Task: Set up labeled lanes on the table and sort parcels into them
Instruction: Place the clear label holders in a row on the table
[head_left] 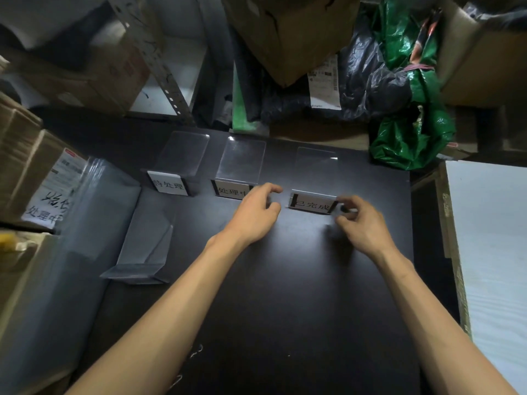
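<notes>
Three clear acrylic label holders stand in a row on the black table (285,280). The left holder (171,183) and the middle holder (232,189) each show a white handwritten card. The right holder (312,205) carries a black-edged card. My right hand (362,226) pinches that holder's right end with its fingertips. My left hand (253,215) hovers just left of the same holder, thumb and forefinger curved apart in a C with nothing between them, and it covers part of the middle card.
A spare clear holder (142,252) lies on its side at the left, beside clear plastic sheets (94,212) and taped cardboard boxes (31,172). Behind the table lie a cardboard box (285,38), a black bagged parcel (362,81) and a green bag (413,132). A white surface (490,238) borders the right.
</notes>
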The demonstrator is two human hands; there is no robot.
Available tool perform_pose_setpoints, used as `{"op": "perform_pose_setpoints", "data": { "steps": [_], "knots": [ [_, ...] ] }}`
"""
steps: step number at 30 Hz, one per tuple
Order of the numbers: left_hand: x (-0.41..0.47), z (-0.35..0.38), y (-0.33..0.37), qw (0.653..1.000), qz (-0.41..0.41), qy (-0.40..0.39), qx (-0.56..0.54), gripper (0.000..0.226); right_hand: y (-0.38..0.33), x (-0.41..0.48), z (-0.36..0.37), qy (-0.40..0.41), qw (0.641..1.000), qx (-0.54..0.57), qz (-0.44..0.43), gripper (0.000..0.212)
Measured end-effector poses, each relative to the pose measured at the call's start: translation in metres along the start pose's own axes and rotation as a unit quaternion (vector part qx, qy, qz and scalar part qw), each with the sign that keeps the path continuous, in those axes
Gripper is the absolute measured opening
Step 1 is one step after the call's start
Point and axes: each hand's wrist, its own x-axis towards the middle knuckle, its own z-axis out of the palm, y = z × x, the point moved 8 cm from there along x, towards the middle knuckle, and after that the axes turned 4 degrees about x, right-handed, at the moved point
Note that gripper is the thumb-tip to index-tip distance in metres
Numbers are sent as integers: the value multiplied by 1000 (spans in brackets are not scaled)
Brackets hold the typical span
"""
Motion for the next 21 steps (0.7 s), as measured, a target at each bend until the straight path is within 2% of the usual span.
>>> {"op": "perform_pose_setpoints", "data": {
  "steps": [5,9,14,18,21],
  "knots": [
    [-23,-40,-7,999,-4,30,-15,33,-22,-12,-5,17,1000,-14,12,44],
    [-47,-60,-12,999,7,41,-34,31,-38,-34,-20,77,997,4,28,46],
    [-80,-90,-37,997,10,56,-47,29,-90,-65,-8,133,989,-26,-51,33],
    [-105,-119,-75,995,-12,49,-85,25,-137,-81,56,57,995,-16,-83,12],
    [-122,-146,-110,993,-31,67,-88,25,-164,-98,124,-33,994,-30,-104,7]
  ]
}}
